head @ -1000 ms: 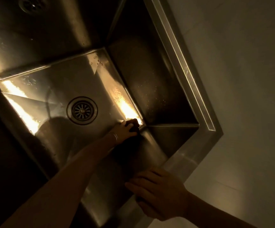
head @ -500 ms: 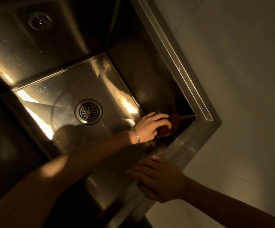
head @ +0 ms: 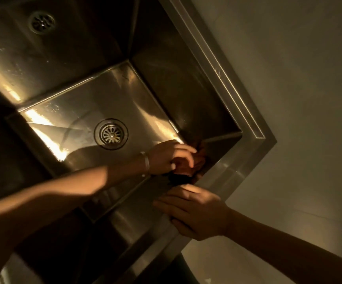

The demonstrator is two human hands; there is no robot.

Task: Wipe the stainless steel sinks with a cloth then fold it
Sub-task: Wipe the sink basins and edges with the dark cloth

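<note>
- The deep, square-cornered stainless steel sink [head: 248, 128] has steep walls and a flat, stepped rim. Its flat floor shines with bright streaks of glare.
- A round slotted metal drain strainer [head: 111, 134] sits near the middle of the floor.
- The dark reddish-brown cloth [head: 199, 158] is bunched into the near right corner of the sink, against the wall, under the curled fingers of the left hand [head: 170, 156].

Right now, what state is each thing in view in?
left hand: grips the cloth, fingers curled, in a corner of the sink.
cloth: bunched, pressed into that corner.
right hand: resting on the sink's rim, holding nothing.
drain strainer: seated, uncovered.
bracelet: on the left wrist.
</note>
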